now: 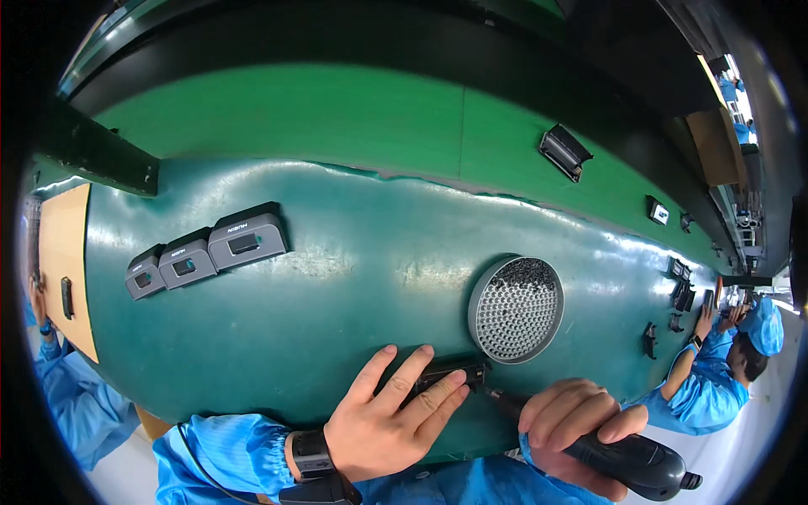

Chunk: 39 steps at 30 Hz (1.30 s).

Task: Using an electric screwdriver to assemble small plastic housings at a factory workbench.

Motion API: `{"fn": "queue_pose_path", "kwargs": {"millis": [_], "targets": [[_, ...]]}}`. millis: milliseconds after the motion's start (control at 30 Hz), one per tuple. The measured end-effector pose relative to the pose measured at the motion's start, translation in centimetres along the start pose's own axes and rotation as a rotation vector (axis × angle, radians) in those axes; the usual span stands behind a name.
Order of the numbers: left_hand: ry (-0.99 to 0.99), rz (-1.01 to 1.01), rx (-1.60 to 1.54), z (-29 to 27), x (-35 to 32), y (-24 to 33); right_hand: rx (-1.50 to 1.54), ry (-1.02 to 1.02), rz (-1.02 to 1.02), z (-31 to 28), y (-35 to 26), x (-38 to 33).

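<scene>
Green matting covers the worktop (337, 269). Left hand (383, 417) lies flat, fingers spread, pressing a small black housing (450, 372) at the near edge. Right hand (572, 425) is closed around a black electric screwdriver (623, 459), its bit touching the housing's right end. Just beyond sits a round grey screw tray (515, 309); three grey housings (206, 250) stand far left.

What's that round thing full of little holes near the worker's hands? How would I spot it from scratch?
Start at the dark green mat that covers the bench. Near its front edge, just beyond the right hand with the black electric screwdriver, lies a grey round tray. It is the only circular thing there, its face a honeycomb of tiny pockets, unlike the boxy grey housings at the far left.
</scene>
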<state>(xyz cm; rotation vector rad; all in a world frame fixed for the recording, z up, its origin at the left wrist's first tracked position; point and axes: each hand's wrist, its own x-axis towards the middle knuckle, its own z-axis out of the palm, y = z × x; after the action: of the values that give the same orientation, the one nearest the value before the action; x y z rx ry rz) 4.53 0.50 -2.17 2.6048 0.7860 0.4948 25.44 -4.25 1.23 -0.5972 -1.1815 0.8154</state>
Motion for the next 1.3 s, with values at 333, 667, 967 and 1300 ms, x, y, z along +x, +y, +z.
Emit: {"fn": "queue_pose_path", "kwargs": {"millis": [333, 667, 967, 1300], "targets": [[-0.017, -0.017, 0.003, 0.6, 0.3, 0.0, -0.029, -0.013, -0.021, -0.7, 1.2, -0.2], [-0.026, -0.019, 0.015, 1.1, 0.7, 0.2, -0.126, 0.108, -0.16, -0.6, 2.1, -0.3], [-0.03, -0.012, 0.011, 1.6, 0.6, 0.3, -0.055, -0.007, -0.039, -1.1, 1.2, -0.2], [0.054, 0.006, 0.053, 1.2, 0.5, 0.5, -0.147, -0.136, -0.101, -0.4, 1.8, 0.4]]}}
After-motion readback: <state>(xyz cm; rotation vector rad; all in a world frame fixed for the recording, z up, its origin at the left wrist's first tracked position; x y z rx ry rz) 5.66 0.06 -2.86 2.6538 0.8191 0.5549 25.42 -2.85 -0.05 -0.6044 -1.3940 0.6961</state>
